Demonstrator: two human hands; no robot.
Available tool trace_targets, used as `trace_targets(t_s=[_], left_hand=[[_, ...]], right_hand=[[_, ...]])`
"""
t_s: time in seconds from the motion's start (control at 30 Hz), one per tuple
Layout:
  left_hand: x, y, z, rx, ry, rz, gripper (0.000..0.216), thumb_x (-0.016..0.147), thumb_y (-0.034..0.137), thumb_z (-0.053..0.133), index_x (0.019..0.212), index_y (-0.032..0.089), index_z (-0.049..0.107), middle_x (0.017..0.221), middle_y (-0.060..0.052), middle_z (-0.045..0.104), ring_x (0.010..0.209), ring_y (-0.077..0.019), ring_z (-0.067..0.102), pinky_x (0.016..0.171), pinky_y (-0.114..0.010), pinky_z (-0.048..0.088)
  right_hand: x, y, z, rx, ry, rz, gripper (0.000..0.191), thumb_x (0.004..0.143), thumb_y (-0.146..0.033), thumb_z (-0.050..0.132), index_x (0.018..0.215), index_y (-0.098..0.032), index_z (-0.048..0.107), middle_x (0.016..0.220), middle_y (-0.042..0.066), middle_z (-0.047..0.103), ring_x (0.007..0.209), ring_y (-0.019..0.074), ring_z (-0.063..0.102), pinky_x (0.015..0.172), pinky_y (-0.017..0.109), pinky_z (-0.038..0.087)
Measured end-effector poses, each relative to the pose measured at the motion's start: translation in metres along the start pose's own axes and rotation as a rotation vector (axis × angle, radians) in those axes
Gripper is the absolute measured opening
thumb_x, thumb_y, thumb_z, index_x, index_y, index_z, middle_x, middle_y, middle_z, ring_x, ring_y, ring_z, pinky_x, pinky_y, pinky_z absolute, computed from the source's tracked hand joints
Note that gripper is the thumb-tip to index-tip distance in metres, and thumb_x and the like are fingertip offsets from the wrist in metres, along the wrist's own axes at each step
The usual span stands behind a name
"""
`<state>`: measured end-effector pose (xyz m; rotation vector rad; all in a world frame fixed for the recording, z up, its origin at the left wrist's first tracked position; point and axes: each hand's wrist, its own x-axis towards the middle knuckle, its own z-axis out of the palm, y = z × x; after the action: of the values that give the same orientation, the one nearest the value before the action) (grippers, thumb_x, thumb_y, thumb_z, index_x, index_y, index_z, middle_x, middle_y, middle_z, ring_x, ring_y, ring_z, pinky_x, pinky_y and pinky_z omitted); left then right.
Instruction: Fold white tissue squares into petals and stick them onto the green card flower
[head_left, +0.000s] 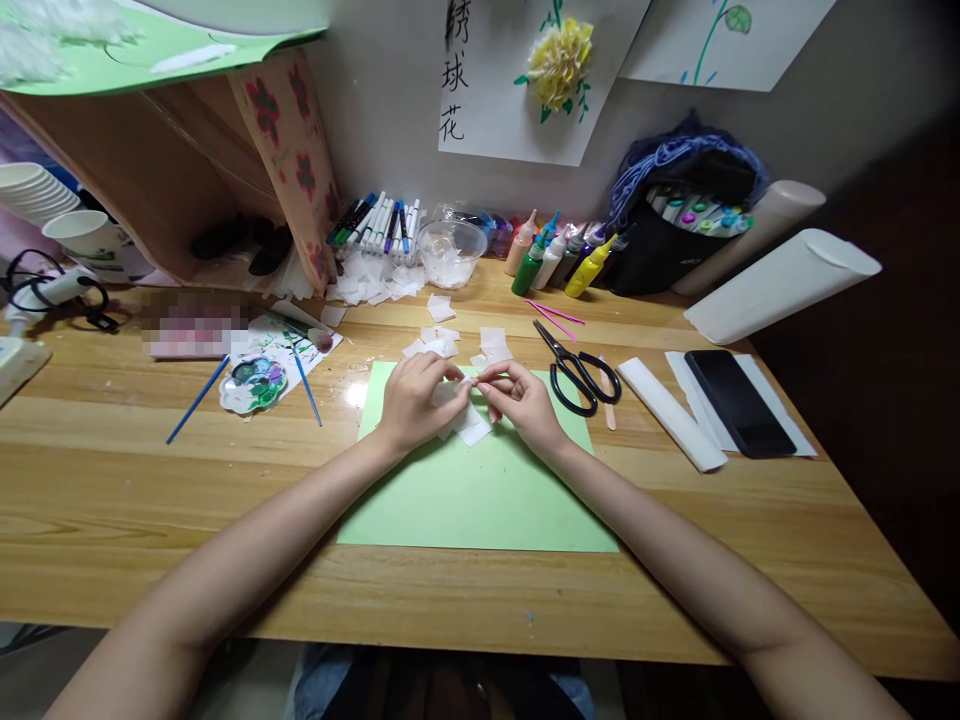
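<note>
Both hands meet over the upper part of a light green sheet of paper point(480, 500). My left hand point(418, 398) is closed, thumb and fingers pinching a small piece of white tissue paper point(466, 384). At the same piece, my right hand point(517, 398) pinches with thumb and forefinger, its other fingers curled. Below the fingertips, white paper squares point(474, 430) lie on the green sheet, partly covered by my left hand. Just beyond the sheet's top edge are more small white squares point(495, 345). Black-handled scissors point(576, 372) rest at the sheet's right side, blades pointing away.
Right of the scissors lie a wooden stick point(609, 410), a folded white strip point(671, 415) and a phone point(739, 402). Paint bottles point(529, 265), a clear bowl point(452, 255) and markers point(382, 225) line the back. A paint palette point(253, 385) and brushes point(196, 400) sit left.
</note>
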<state>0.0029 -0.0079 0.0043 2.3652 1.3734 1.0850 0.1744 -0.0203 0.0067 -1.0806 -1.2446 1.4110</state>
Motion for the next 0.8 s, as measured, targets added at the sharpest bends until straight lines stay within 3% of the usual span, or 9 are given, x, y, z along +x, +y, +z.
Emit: trace_targets(t_s=[0.23,0.5,0.8], left_hand=[[0.0013,-0.0003,-0.0001,-0.061,0.028,-0.018,0.011,0.082,0.027,0.057,0.074,0.020,0.059,0.074,-0.002,0.063,0.074,-0.0165,0.056,0.069,-0.030,0.039],[0.0058,-0.0027,-0.0034,-0.329,0.035,-0.072,0.012,0.084,0.026,0.058,0.077,0.018,0.061,0.073,-0.002,0.062,0.072,-0.0139,0.057,0.068,-0.027,0.044],[0.0041,-0.0023,0.0003,-0.292,0.035,-0.015,0.010,0.083,0.025,0.061,0.079,0.018,0.066,0.074,-0.003,0.065,0.070,-0.0142,0.057,0.066,-0.027,0.043]], right_hand=[[0.0005,0.0037,-0.0006,-0.005,0.033,-0.022,0.031,0.067,-0.041,0.074,0.080,-0.019,0.056,0.081,0.002,0.063,0.057,0.0086,0.053,0.044,0.020,0.042],[0.0011,0.0100,-0.0024,-0.126,0.033,-0.023,0.029,0.070,-0.042,0.070,0.083,-0.017,0.065,0.078,0.003,0.064,0.054,0.0089,0.049,0.049,0.024,0.040],[0.0003,0.0069,-0.0032,-0.214,-0.007,-0.044,0.033,0.078,-0.045,0.061,0.084,-0.015,0.072,0.061,0.000,0.057,0.051,0.0089,0.043,0.051,0.024,0.034]])
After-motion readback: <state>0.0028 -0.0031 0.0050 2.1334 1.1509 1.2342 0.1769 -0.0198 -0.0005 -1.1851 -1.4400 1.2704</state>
